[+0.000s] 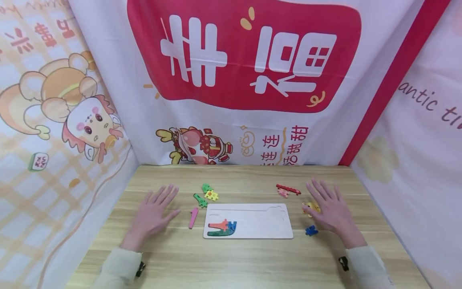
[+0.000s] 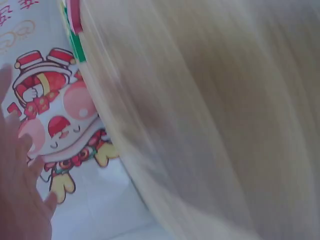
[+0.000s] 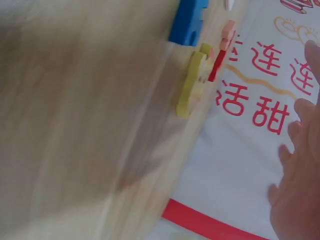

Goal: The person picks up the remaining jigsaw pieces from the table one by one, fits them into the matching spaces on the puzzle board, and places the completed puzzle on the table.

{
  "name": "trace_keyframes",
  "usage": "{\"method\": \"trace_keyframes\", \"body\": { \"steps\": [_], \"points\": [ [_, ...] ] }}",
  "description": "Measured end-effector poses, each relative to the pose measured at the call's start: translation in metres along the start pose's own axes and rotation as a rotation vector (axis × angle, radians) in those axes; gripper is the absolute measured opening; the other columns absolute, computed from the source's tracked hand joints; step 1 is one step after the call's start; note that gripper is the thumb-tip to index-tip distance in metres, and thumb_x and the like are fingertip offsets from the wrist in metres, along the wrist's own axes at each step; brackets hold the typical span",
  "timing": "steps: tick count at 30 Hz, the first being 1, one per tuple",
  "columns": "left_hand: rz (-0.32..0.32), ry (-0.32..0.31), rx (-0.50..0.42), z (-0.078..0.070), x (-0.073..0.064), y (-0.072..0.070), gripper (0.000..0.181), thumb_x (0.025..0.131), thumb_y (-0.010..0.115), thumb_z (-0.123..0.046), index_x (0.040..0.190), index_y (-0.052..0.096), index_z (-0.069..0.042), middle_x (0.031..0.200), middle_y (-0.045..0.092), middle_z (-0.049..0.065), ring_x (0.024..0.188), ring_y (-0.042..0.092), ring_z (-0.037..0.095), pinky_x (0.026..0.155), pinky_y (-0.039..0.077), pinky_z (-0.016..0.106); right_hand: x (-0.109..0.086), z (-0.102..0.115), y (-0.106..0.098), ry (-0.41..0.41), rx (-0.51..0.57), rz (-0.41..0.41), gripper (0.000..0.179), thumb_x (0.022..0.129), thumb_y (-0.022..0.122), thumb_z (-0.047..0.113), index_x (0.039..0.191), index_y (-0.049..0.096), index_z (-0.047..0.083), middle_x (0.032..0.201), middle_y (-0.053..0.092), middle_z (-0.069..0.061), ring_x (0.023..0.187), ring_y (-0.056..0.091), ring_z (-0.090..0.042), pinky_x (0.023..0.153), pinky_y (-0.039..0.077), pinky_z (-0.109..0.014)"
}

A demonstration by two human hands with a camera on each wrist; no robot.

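Note:
A pale wooden puzzle board (image 1: 260,224) lies on the table, with dark green, coral (image 1: 223,225) and blue pieces fitted in its lower left. To its left is my left hand (image 1: 153,212), fingers spread and holding nothing, nearest a loose pink piece (image 1: 193,218). My right hand (image 1: 330,210) is spread on the other side, its thumb overlapping a yellow animal-shaped piece (image 1: 310,208) in the head view; whether they touch I cannot tell. In the right wrist view, that yellow piece (image 3: 190,87) and a blue piece (image 3: 189,22) stand apart from the right hand (image 3: 300,185).
Green (image 1: 200,200) and yellow (image 1: 211,195) pieces lie beyond the board's left corner. Past its right corner are a long red piece (image 1: 288,189) and a pink one (image 1: 283,193). Printed cloth (image 1: 249,116) hangs along the table's back edge and both sides.

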State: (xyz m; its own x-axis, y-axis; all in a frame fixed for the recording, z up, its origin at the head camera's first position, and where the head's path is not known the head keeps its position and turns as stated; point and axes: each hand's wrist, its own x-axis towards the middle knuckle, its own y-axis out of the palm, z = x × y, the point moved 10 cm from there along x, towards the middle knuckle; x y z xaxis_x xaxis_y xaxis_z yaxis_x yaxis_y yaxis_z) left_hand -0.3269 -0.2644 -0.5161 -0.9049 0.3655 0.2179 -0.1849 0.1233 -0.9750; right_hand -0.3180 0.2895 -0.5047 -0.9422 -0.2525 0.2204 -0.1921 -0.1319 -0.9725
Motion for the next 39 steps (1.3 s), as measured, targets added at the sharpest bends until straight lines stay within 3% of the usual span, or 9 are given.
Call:
{"method": "trace_keyframes", "body": {
  "steps": [6,13,24,31,39],
  "points": [
    [0.077,0.064,-0.153,-0.038,0.006,0.024,0.076,0.096,0.067,-0.055,0.157,0.045,-0.016,0.161,0.047,0.011,0.146,0.044,0.042,0.12,0.031,0.067,-0.008,-0.016,0.023,0.068,0.142,0.135,0.082,0.099,0.062,0.057,0.161,0.036,0.011,0.166,0.033,-0.022,0.149,0.033,-0.05,0.119,0.027,-0.072],
    [0.208,0.053,-0.272,-0.069,0.011,0.045,0.09,0.08,0.075,-0.071,0.154,0.051,-0.024,0.156,0.053,0.007,0.145,0.046,0.037,0.12,0.034,0.065,-0.014,-0.033,0.044,0.122,0.211,0.198,0.088,0.094,0.066,0.062,0.16,0.038,0.011,0.163,0.036,-0.025,0.146,0.035,-0.053,0.112,0.037,-0.074],
    [0.314,0.042,-0.263,-0.086,0.024,0.061,0.113,0.066,0.073,-0.087,0.159,0.042,-0.031,0.163,0.044,-0.001,0.151,0.038,0.032,0.124,0.03,0.06,-0.013,-0.042,0.055,0.106,0.231,0.196,0.08,0.093,0.073,0.048,0.155,0.045,0.005,0.156,0.045,-0.027,0.14,0.043,-0.053,0.111,0.04,-0.071],
    [0.338,0.069,-0.291,-0.095,0.026,0.058,0.111,0.065,0.077,-0.082,0.156,0.047,-0.027,0.161,0.046,0.0,0.151,0.037,0.034,0.124,0.031,0.061,-0.01,-0.04,0.054,0.095,0.228,0.193,0.071,0.094,0.075,0.042,0.148,0.053,0.002,0.151,0.05,-0.028,0.137,0.046,-0.053,0.11,0.04,-0.071],
    [0.356,0.077,-0.296,-0.096,0.027,0.061,0.108,0.068,0.078,-0.08,0.157,0.047,-0.027,0.161,0.046,-0.001,0.15,0.036,0.032,0.125,0.029,0.06,-0.007,-0.039,0.057,0.107,0.223,0.197,0.062,0.092,0.078,0.04,0.14,0.061,0.004,0.142,0.057,-0.025,0.129,0.053,-0.048,0.105,0.046,-0.069]
  ]
}}
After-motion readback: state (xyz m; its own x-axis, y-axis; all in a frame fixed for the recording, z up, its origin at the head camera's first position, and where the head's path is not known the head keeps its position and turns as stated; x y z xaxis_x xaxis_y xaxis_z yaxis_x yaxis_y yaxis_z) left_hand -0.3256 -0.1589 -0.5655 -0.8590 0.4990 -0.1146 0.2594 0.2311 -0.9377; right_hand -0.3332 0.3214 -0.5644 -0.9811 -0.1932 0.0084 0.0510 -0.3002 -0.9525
